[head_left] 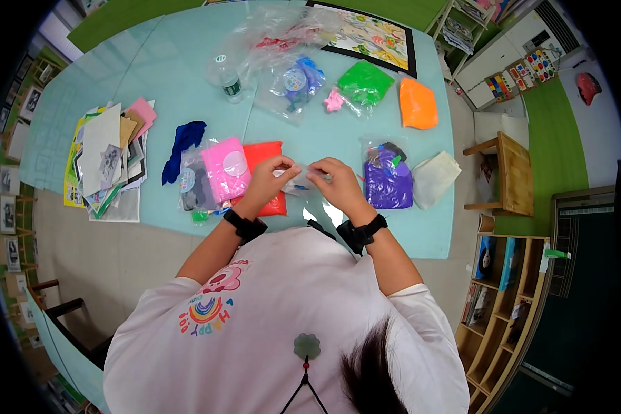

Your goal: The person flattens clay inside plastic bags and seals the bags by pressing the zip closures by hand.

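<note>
Both hands meet over the near part of the pale blue table (324,241). My left hand (272,178) has its fingertips pinched on the left side of a small clear plastic bag (297,183). On the bag's other side, my right hand (332,181) pinches its edge. What lies in the bag is too small to make out. Just left of my left hand, a red pack (264,153) lies partly under my wrist, beside a pink pack (226,169) and a dark grey pack (199,185). A purple pack (388,183) sits to the right of my right hand.
Farther back are a plastic bottle (228,79), a blue pack (298,83), a green pack (366,84), an orange pack (418,103) and a framed picture (372,38). Papers (102,152) are piled at left, a dark blue piece (183,148) nearby, a white pack (436,178) at right.
</note>
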Available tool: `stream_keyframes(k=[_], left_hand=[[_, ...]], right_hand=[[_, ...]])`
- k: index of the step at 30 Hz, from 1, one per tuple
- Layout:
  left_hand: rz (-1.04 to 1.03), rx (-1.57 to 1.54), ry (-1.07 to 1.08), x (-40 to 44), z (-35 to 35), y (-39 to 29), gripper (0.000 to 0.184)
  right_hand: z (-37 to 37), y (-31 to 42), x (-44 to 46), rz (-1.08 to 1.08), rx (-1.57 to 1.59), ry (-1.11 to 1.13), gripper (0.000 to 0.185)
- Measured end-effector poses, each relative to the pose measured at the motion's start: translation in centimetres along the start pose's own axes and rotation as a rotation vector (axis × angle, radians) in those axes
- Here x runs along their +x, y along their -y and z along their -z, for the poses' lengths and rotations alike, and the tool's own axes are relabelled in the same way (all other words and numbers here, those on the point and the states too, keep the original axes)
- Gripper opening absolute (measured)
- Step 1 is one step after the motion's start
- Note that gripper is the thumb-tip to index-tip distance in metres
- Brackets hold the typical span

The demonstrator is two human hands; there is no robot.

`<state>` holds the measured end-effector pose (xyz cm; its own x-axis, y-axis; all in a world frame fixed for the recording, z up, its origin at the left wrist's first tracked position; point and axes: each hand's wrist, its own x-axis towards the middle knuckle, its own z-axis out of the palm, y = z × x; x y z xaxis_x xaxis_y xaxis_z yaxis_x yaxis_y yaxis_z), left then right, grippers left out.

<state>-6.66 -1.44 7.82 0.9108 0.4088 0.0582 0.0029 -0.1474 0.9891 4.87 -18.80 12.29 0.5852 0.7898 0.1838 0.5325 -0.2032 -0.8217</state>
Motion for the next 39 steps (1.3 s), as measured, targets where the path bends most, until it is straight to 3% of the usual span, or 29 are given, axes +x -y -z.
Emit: stream_keyframes(k=[7,14,16,18,20,22,23,25,26,29,30,33,36,39], left_hand=[[-0.141,0.227,-0.01,0.0,-0.5,-1.8,0.014],[0.112,0.155,-0.002,-0.1,0.2,-3.4,0.016],[0.077,0.173,0.026,0.1,0.2,-2.3,0.024],[-0.119,0.134,-0.072,0.5,-0.9,-1.2,0.029],[-0.131,0.077,0.022,0.6,-1.0,0.0,0.037],[0.045,0.004,0.307,0.5,0.3,1.6,0.045],[0.132,-0.022,0.341,0.7,0.5,2.3,0.047],[0.308,-0.077,0.409,1.1,0.6,3.2,0.05],[0.317,-0.054,0.363,1.2,0.6,3.5,0.051],[0.353,-0.027,0.204,0.6,0.5,3.5,0.053],[0.366,-0.049,0.14,0.4,0.5,2.9,0.053],[0.377,-0.153,0.005,0.4,0.3,2.4,0.053],[0.347,-0.317,-0.017,1.3,-0.2,2.9,0.05],[0.349,-0.437,-0.026,1.5,-0.5,2.4,0.049]], right_hand=[[-0.5,-0.2,0.1,0.042,-0.02,-0.038,0.015],[0.2,-0.4,-0.1,0.136,-0.11,-0.034,0.015],[0.2,-0.4,-0.1,0.047,-0.1,0.015,0.015],[0.2,-0.3,-0.2,-0.047,-0.037,0.009,0.014],[0.0,0.1,-0.1,-0.143,0.081,-0.05,0.014],[0.7,0.9,0.4,-0.195,0.132,-0.062,0.014],[1.1,1.0,0.6,-0.221,0.158,-0.067,0.015],[2.3,-0.1,1.3,0.037,-0.14,-0.267,0.024],[3.0,-0.8,1.6,0.169,-0.292,-0.367,0.03],[3.6,-3.8,1.1,-0.05,-0.158,-0.585,0.051],[3.5,-5.8,0.4,-0.125,-0.116,-0.537,0.063],[1.8,-8.1,-2.0,-0.531,0.219,-0.13,0.065],[-0.6,-8.1,-3.2,-0.5,0.218,0.051,0.068],[-2.1,-8.7,-2.7,-0.453,0.171,-0.005,0.068]])
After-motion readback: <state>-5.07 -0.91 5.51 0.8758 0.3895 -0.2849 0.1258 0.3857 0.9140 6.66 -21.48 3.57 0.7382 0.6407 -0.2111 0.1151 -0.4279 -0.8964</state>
